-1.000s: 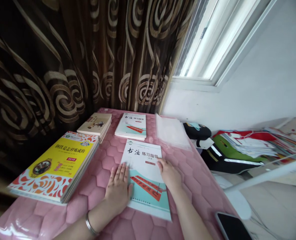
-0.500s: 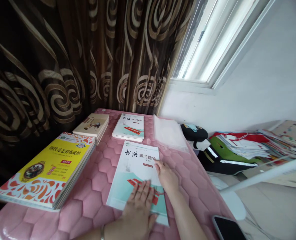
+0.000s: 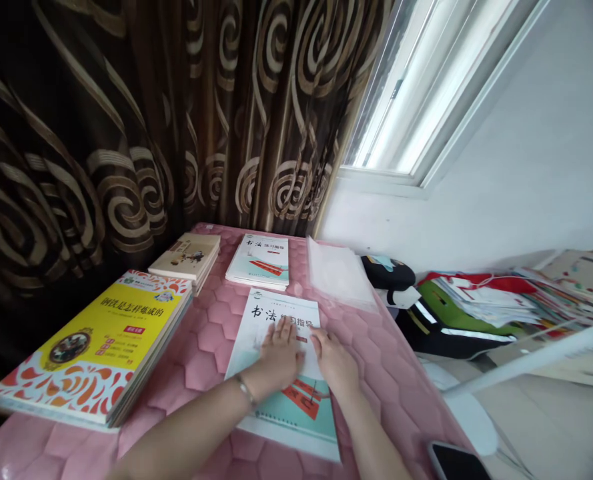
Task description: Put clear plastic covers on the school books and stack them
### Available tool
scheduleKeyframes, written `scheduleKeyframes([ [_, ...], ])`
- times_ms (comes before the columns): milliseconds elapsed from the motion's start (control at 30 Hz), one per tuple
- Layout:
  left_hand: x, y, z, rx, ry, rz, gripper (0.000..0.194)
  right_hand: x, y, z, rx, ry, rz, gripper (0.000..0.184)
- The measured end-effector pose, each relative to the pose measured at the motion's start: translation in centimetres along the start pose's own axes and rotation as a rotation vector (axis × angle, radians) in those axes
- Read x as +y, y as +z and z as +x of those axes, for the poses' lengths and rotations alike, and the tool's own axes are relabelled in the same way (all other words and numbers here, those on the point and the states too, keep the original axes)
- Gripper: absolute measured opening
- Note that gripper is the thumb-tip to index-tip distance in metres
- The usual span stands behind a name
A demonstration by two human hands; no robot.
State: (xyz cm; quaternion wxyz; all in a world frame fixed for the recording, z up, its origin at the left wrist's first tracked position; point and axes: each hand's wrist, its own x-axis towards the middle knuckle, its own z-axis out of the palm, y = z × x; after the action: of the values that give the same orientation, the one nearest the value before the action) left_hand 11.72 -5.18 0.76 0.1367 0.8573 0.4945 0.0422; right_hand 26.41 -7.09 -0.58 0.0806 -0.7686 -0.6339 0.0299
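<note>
A white and teal calligraphy workbook [image 3: 276,413] lies flat on the pink quilted table cover [image 3: 201,340]. My left hand [image 3: 279,353] rests flat on the upper middle of its cover, fingers stretched out; a bracelet sits on that wrist. Beside it, my right hand [image 3: 333,360] lies on the workbook's right edge with fingers extended. Neither hand holds anything.
A stack topped by a yellow book [image 3: 96,347] lies at the left. At the back sit a beige book stack [image 3: 189,257], a second stack of workbooks [image 3: 262,260] and clear plastic sleeves [image 3: 339,273]. A black phone [image 3: 459,461] lies at the front right. Bags and papers [image 3: 476,300] are heaped to the right.
My left hand has moved from the table cover left of the workbook onto its cover, sliding up to the title area. My right hand has stayed on the workbook's right edge.
</note>
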Motion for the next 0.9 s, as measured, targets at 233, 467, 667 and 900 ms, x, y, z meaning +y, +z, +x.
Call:
scheduleKeyframes([
  [233, -3.8, -0.4, 6.2, 0.110, -0.082, 0.042, 0.062, -0.1, -0.4, 0.1, -0.016, 0.021, 0.031, 0.035],
  [467, -8.6, -1.7, 4.7, 0.154, -0.164, 0.098, 0.061, -0.3, -0.8, -0.1, -0.037, 0.047, 0.040, 0.035],
  [667, -8.4, -0.6, -0.9, 0.149, -0.233, 0.138, 0.061, -0.4, -0.7, 0.0, -0.031, 0.040, 0.039, 0.036],
  [900, -8.2, 1.1, -4.2, 0.194, -0.196, 0.108, 0.060, -1.8, -1.4, -0.3, 0.026, -0.039, -0.127, 0.038],
])
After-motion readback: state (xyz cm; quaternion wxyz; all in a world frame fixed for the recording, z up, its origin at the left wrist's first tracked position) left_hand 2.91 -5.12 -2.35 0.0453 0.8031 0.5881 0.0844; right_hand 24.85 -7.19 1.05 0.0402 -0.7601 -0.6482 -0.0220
